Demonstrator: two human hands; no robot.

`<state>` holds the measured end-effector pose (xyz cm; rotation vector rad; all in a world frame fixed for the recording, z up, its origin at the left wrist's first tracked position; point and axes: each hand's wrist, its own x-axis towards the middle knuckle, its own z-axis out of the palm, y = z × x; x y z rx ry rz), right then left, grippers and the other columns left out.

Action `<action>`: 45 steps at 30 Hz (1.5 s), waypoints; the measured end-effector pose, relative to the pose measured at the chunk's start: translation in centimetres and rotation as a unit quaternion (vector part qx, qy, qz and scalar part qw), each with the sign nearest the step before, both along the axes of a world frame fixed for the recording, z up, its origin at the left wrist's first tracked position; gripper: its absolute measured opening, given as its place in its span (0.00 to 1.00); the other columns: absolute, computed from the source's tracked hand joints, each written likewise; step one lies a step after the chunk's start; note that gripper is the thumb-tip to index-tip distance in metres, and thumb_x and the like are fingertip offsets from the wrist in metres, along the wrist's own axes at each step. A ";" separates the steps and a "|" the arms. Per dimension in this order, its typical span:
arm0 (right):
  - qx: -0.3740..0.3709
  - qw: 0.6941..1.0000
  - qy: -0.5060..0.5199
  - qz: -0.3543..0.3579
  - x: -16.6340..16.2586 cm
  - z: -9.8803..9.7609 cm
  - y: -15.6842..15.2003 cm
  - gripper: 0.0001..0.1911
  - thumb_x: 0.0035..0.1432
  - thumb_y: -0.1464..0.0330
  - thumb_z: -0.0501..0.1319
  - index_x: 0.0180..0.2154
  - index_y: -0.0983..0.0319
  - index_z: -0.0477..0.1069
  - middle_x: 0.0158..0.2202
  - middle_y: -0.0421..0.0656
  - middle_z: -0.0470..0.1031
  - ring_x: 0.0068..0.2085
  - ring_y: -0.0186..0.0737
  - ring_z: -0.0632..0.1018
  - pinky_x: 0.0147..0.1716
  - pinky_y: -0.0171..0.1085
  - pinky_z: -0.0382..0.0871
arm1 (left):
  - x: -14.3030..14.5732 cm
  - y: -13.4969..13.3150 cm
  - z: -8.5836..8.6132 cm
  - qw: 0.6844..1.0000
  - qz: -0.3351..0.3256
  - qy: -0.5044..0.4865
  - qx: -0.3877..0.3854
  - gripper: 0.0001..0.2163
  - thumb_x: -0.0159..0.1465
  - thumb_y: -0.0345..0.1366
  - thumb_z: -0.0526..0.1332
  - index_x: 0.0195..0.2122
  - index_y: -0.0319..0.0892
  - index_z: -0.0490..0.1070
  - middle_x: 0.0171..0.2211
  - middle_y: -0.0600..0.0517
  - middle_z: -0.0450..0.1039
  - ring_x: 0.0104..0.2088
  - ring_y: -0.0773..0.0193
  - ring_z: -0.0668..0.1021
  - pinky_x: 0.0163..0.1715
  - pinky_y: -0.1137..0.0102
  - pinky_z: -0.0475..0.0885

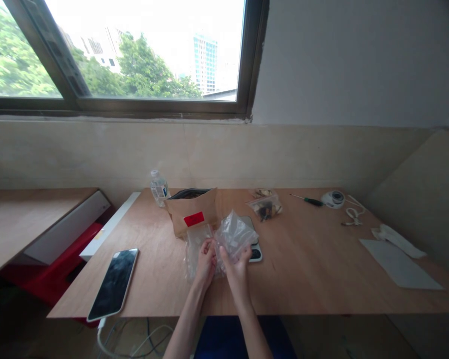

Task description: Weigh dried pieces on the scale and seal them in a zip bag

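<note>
My left hand (pixel 206 262) and my right hand (pixel 238 267) are both closed on clear plastic bags (pixel 235 233) held just above the wooden table (pixel 314 264). A second clear bag hangs under the left hand. Right behind the hands stands an open brown paper bag (pixel 192 212) with a red label (pixel 193 219). A small digital scale (pixel 255 252) lies partly hidden under the bag in my right hand.
A phone (pixel 114 283) on a white cable lies at the front left. A water bottle (pixel 158 188) stands at the back. A filled clear bag (pixel 266 207), a screwdriver (pixel 307 200), a tape roll (pixel 334 198), a white cord (pixel 353 215) and paper sheets (pixel 398 262) lie to the right.
</note>
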<state>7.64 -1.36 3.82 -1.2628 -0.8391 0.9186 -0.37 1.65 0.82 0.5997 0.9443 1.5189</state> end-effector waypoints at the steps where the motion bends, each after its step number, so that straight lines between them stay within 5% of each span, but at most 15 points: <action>1: -0.012 0.999 0.047 0.018 0.4 0.1 0.0 0.39 0.47 0.54 0.64 0.55 0.63 0.52 0.52 0.55 0.68 0.49 0.47 0.73 0.46 0.43 0.69 | 0.0 -0.1 0.6 1.000 -0.013 0.015 0.007 0.16 0.49 0.45 0.67 0.32 0.41 0.69 0.27 0.54 0.73 0.26 0.68 0.74 0.27 0.74 0.69; 4: -0.025 0.994 0.099 0.041 2.6 0.9 0.2 0.25 0.47 0.54 0.64 0.42 0.64 0.66 0.37 0.48 0.76 0.37 0.43 0.77 0.34 0.37 0.71 | -0.4 -0.5 2.3 0.996 -0.035 0.070 0.034 0.14 0.53 0.44 0.65 0.32 0.39 0.70 0.28 0.52 0.75 0.26 0.70 0.74 0.27 0.76 0.67; 7: -0.018 0.997 0.075 0.022 4.8 1.7 0.3 0.20 0.47 0.53 0.64 0.31 0.63 0.68 0.26 0.41 0.74 0.27 0.37 0.74 0.24 0.32 0.67 | -0.8 -1.6 3.5 0.991 -0.027 0.120 0.049 0.12 0.54 0.42 0.65 0.33 0.38 0.71 0.28 0.50 0.76 0.28 0.67 0.76 0.28 0.75 0.68; 14: 0.001 0.998 0.034 0.057 6.1 2.3 -0.1 0.18 0.51 0.52 0.61 0.30 0.61 0.65 0.20 0.33 0.64 0.17 0.30 0.64 0.16 0.30 0.58 | -1.2 -3.3 4.1 0.981 -0.038 0.183 0.044 0.15 0.59 0.44 0.60 0.43 0.41 0.69 0.37 0.47 0.76 0.35 0.63 0.76 0.34 0.71 0.69; 17: 0.012 0.989 -0.047 0.141 6.1 2.0 -0.2 0.17 0.54 0.53 0.59 0.33 0.61 0.68 0.20 0.35 0.65 0.19 0.32 0.67 0.19 0.30 0.61 | -0.9 -3.0 4.7 0.975 -0.033 0.217 0.037 0.17 0.60 0.46 0.57 0.45 0.42 0.70 0.43 0.46 0.73 0.40 0.61 0.76 0.35 0.70 0.70; 20: 0.030 0.976 -0.102 0.188 5.6 1.9 -0.3 0.17 0.56 0.55 0.57 0.36 0.61 0.70 0.29 0.42 0.74 0.31 0.38 0.75 0.31 0.33 0.68 | 0.0 -2.7 4.9 0.963 -0.023 0.263 0.045 0.17 0.59 0.47 0.58 0.44 0.42 0.70 0.38 0.48 0.74 0.36 0.63 0.76 0.31 0.73 0.70; 25: 0.019 0.984 -0.127 0.123 4.4 1.9 -0.4 0.20 0.59 0.53 0.51 0.32 0.62 0.70 0.28 0.43 0.74 0.31 0.41 0.75 0.32 0.34 0.67 | 0.9 -2.8 4.1 0.945 -0.026 0.324 0.026 0.18 0.59 0.50 0.57 0.41 0.41 0.68 0.17 0.59 0.64 0.12 0.72 0.63 0.13 0.77 0.56; 31: 0.005 0.990 -0.132 0.041 3.9 1.6 -0.8 0.25 0.58 0.49 0.49 0.23 0.61 0.66 0.21 0.42 0.71 0.26 0.39 0.72 0.28 0.34 0.63 | 0.1 -2.5 4.6 0.949 0.038 0.312 0.024 0.20 0.57 0.53 0.57 0.26 0.38 0.70 0.10 0.60 0.55 0.12 0.73 0.59 0.13 0.77 0.54; 35: -0.008 0.992 -0.123 -0.007 3.4 1.6 -0.3 0.27 0.56 0.46 0.48 0.24 0.61 0.67 0.23 0.44 0.73 0.27 0.41 0.73 0.29 0.35 0.64 | -0.4 -2.3 4.6 0.954 0.016 0.298 0.008 0.19 0.56 0.53 0.58 0.30 0.39 0.69 0.13 0.61 0.57 0.11 0.75 0.59 0.11 0.78 0.52; 40: 0.008 0.982 -0.178 0.056 4.5 1.3 3.5 0.27 0.61 0.49 0.43 0.30 0.62 0.69 0.20 0.41 0.70 0.23 0.39 0.71 0.25 0.34 0.62 | -1.6 -2.5 2.9 0.957 -0.056 0.286 -0.001 0.21 0.54 0.52 0.60 0.39 0.39 0.66 0.16 0.61 0.61 0.11 0.74 0.61 0.09 0.79 0.52; 45: 0.083 0.923 -0.375 -0.019 9.9 -0.4 10.7 0.18 0.59 0.58 0.48 0.35 0.64 0.69 0.35 0.50 0.72 0.39 0.45 0.72 0.40 0.42 0.65 | -4.7 -2.8 1.8 0.925 0.086 0.371 -0.018 0.23 0.54 0.51 0.59 0.43 0.39 0.66 0.21 0.56 0.65 0.18 0.69 0.67 0.16 0.74 0.63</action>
